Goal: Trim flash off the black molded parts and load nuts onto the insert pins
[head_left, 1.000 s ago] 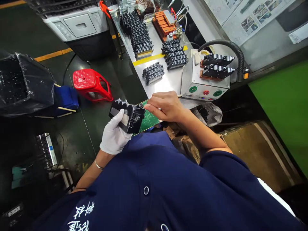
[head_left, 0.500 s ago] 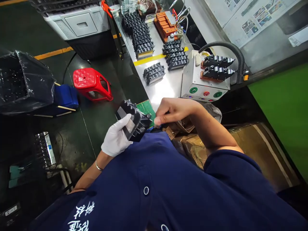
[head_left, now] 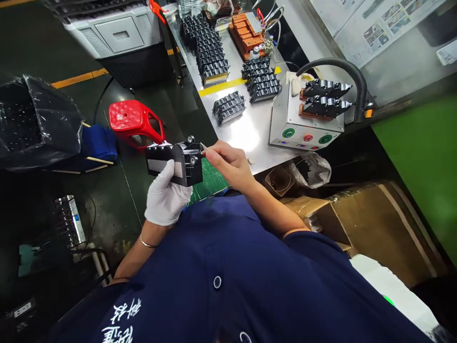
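Observation:
My left hand (head_left: 165, 197), in a white glove, is closed round a black ribbed plastic part (head_left: 185, 180) with a silver strip along its side. The part is held in front of my chest, with its end turned to the right. My bare right hand (head_left: 230, 164) is closed in a pinch at that end. From its fingertips sticks a small thin pale piece (head_left: 203, 146), whose kind I cannot make out, close to the part's upper corner. Below the part lies a green mat (head_left: 210, 180).
A metal table (head_left: 232, 138) carries several black ribbed parts (head_left: 229, 107), an orange fixture (head_left: 246, 35) and a white control box (head_left: 296, 126) with two parts on top. A red stool (head_left: 130, 116) stands on the left. Cardboard boxes (head_left: 378, 224) are at the right.
The black part has moved left and swung to a more level pose, its end now facing right. My right hand has moved left and down with it, and the pale piece now shows at its fingertips.

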Demonstrator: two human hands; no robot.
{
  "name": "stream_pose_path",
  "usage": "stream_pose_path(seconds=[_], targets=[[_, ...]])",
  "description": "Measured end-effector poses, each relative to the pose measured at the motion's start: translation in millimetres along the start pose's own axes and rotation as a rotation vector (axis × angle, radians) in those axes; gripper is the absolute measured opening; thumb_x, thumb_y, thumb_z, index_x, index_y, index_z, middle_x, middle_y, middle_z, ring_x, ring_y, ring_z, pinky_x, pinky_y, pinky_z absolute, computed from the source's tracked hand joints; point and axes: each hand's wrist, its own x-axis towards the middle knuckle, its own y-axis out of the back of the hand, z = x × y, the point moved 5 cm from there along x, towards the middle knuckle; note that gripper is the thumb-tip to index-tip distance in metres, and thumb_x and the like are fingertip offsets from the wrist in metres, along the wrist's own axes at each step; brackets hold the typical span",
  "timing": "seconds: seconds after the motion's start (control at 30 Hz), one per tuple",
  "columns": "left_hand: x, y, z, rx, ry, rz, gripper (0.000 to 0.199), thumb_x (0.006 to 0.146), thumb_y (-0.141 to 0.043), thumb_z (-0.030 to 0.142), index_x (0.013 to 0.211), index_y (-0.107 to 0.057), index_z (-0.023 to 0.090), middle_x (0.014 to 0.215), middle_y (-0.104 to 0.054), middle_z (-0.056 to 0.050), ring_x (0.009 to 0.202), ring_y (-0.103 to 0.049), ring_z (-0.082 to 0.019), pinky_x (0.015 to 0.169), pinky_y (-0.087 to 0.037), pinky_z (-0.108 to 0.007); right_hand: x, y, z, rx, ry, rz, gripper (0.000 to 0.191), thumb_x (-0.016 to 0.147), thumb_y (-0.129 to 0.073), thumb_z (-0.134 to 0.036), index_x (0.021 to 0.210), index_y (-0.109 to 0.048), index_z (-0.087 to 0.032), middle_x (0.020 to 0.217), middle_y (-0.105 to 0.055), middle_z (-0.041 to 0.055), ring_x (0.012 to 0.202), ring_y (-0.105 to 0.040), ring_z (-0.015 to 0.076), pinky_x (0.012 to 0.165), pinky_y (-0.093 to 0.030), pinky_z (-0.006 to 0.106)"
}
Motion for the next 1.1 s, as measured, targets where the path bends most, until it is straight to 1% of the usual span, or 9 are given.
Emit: stream_pose_path(seconds=[0.13,0.27,0.37,0.47,0.53,0.67,0.73,0.97,1.1], targets=[[1.6,1.2,-3.9,-0.029,0.014,-0.030,0.040,0.103,-0.031,0.018,0.128,-0.061,0.025,0.082,-0.077,0.003,0.074,-0.073,-0.006,0.067,-0.056,-0.011,-5.6,-7.6,5.2,0.003,-0.044,0.022,0.047,0.089,-0.054,-0.060,0.078,-0.066,-0.016,0.066,-0.054,-0.0014,0.062,-0.047,0.0095,0.058,-0.040,0.025],[5.0,4.4,-9.2,0.012,0.021,-0.083,0.035,0.101,-0.043,0.026,0.132,-0.059,0.032,0.087,-0.078,0.004,0.080,-0.074,-0.008,0.067,-0.056,-0.012,-12.1,-13.4,9.0,-0.068,-0.018,0.178,0.047,0.091,-0.050,-0.060,0.080,-0.065,-0.016,0.067,-0.055,-0.0007,0.063,-0.047,0.0103,0.059,-0.040,0.026],[6.5,6.3,-11.5,0.034,0.036,-0.081,0.029,0.100,-0.046,0.030,0.121,-0.065,0.032,0.085,-0.078,0.004,0.078,-0.074,-0.009,0.059,-0.054,-0.011,-14.8,-15.4,9.1,-0.126,0.028,0.312,0.048,0.092,-0.046,-0.062,0.081,-0.063,-0.018,0.068,-0.054,-0.0001,0.064,-0.048,0.0115,0.062,-0.041,0.027],[6.0,5.3,-9.2,0.006,0.034,-0.069,0.028,0.101,-0.043,0.029,0.103,-0.070,0.025,0.079,-0.077,0.004,0.070,-0.073,-0.008,0.056,-0.055,-0.012,-13.7,-6.5,9.9,-0.110,0.014,0.413,0.048,0.094,-0.043,-0.061,0.084,-0.063,-0.019,0.072,-0.056,0.0007,0.066,-0.049,0.0113,0.063,-0.043,0.027],[5.6,5.4,-6.9,-0.021,0.034,-0.055,0.030,0.102,-0.041,0.027,0.096,-0.070,0.021,0.077,-0.077,0.003,0.067,-0.073,-0.008,0.059,-0.056,-0.012,-9.8,0.0,8.8,-0.096,0.016,0.353,0.045,0.095,-0.045,-0.058,0.085,-0.065,-0.018,0.073,-0.058,0.0005,0.065,-0.050,0.0105,0.062,-0.043,0.026],[6.6,8.8,-6.4,-0.007,0.077,-0.059,0.026,0.100,-0.044,0.023,0.095,-0.069,0.018,0.082,-0.078,0.001,0.073,-0.073,-0.008,0.065,-0.057,-0.013,-4.7,4.0,2.5,-0.175,0.081,0.053,0.045,0.095,-0.048,-0.054,0.082,-0.069,-0.017,0.067,-0.059,0.0000,0.063,-0.052,0.0103,0.060,-0.042,0.026],[6.9,10.1,-5.5,-0.005,0.069,-0.068,0.025,0.099,-0.044,0.020,0.095,-0.069,0.018,0.083,-0.077,0.002,0.075,-0.073,-0.008,0.067,-0.058,-0.013,-5.6,5.4,-1.6,-0.233,0.133,-0.007,0.046,0.096,-0.047,-0.052,0.079,-0.069,-0.016,0.062,-0.057,-0.0002,0.060,-0.050,0.0099,0.059,-0.041,0.026],[0.8,3.9,-1.5,-0.015,0.036,-0.033,0.031,0.102,-0.038,0.018,0.103,-0.070,0.020,0.074,-0.075,0.002,0.076,-0.074,-0.009,0.070,-0.058,-0.013,-6.6,5.7,-10.7,-0.329,0.230,-0.033,0.043,0.097,-0.049,-0.048,0.073,-0.066,-0.016,0.058,-0.052,-0.0016,0.055,-0.042,0.0087,0.055,-0.036,0.026],[-0.8,0.7,-2.1,-0.023,0.043,-0.071,0.034,0.102,-0.036,0.018,0.117,-0.066,0.021,0.078,-0.076,0.002,0.081,-0.074,-0.009,0.078,-0.058,-0.015,-7.3,8.9,-16.0,-0.327,0.322,0.010,0.038,0.097,-0.052,-0.042,0.074,-0.067,-0.015,0.057,-0.051,-0.0022,0.054,-0.042,0.0077,0.053,-0.034,0.024]])
